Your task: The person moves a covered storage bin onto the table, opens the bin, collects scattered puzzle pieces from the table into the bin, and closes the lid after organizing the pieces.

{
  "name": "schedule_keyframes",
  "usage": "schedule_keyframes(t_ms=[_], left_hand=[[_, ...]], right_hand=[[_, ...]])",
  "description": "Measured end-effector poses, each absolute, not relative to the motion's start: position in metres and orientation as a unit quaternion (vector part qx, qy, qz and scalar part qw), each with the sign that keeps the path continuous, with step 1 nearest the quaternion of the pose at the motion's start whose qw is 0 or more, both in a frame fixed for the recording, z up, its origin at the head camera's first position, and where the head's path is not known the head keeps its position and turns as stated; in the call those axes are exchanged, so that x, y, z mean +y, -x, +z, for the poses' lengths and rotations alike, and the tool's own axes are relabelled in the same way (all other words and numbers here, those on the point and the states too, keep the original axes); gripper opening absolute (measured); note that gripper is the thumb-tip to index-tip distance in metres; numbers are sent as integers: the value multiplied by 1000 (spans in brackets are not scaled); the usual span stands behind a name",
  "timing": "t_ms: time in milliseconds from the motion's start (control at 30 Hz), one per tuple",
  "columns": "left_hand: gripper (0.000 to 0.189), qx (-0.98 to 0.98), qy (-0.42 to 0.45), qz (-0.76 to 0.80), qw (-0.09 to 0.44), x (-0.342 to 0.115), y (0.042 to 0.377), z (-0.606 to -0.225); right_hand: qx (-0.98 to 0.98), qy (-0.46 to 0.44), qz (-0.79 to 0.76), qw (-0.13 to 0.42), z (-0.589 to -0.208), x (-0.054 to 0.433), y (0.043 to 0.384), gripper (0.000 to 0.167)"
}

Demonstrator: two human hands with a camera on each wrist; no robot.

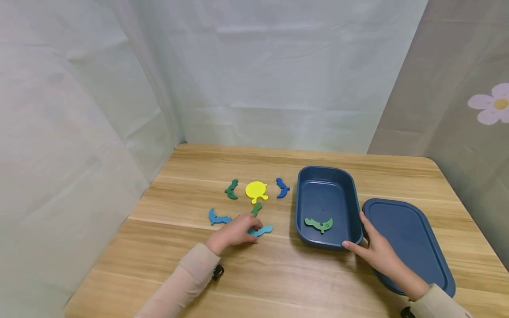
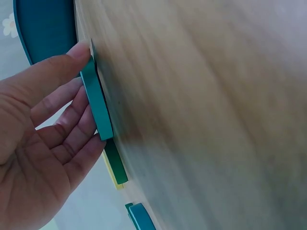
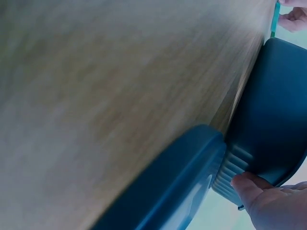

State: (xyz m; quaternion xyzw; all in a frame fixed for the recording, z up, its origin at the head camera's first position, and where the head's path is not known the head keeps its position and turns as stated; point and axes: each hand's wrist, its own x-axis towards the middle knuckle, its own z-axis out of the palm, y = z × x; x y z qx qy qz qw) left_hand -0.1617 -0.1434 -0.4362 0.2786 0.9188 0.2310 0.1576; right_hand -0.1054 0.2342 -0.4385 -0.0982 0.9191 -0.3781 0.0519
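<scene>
My left hand (image 1: 240,229) pinches a light blue flat wavy piece (image 1: 263,230) at the table's middle; in the left wrist view the thumb and fingers meet on its edges (image 2: 97,103). Part of that piece is hidden by the hand. Just beyond the fingers lies a green piece (image 1: 256,208), partly covered. My right hand (image 1: 377,251) grips the near right corner of a dark blue plastic box (image 1: 298,207), thumb at the rim and fingers along the outer side. Inside the box lies one green curved piece (image 1: 319,225).
A yellow round piece with knobs (image 1: 256,190) lies between a dark green piece (image 1: 232,190) and a dark blue piece (image 1: 282,188). A blue piece (image 1: 218,217) is left of my left hand. The box's lid (image 1: 405,238) lies to the right, partly under my right forearm.
</scene>
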Motion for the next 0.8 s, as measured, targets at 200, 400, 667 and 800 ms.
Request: schedule_keyframes(t_ms=[200, 400, 667, 800], left_hand=[[29, 919, -283, 231, 152, -144, 160, -438], [28, 919, -279, 236, 151, -144, 159, -437], [28, 918, -278, 237, 151, -143, 160, -437], [27, 917, -279, 243, 151, -143, 162, -437]], right_hand=[[918, 98, -381, 51, -440, 234, 106, 101], [918, 96, -382, 55, -439, 234, 106, 101], [919, 95, -379, 58, -439, 235, 105, 101], [920, 95, -375, 60, -439, 235, 106, 101]])
